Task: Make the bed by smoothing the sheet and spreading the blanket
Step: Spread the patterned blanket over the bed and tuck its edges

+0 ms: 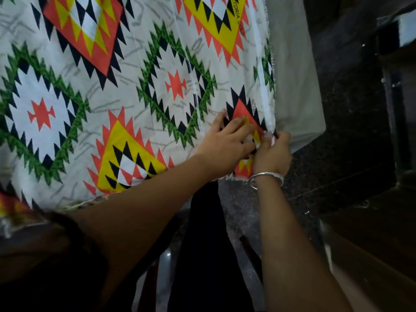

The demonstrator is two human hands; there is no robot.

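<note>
- Nearest, a black garment point(207, 244) hangs below the near corner of the mattress point(297, 86), over the dark speckled floor point(351, 136).
- A silver bangle point(266, 177) rings the right wrist, just short of that corner.
- The right hand point(272, 152) pinches the patterned sheet point(135, 86) at the corner; the left hand point(227, 140) presses it with straight fingers, covering the print.
- The sheet lies flat on the mattress, its long edge running away along the grey right side.

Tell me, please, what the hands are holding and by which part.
The right hand grips the patterned sheet at its near corner; the left hand lies on the cloth beside it, grip unclear.
</note>
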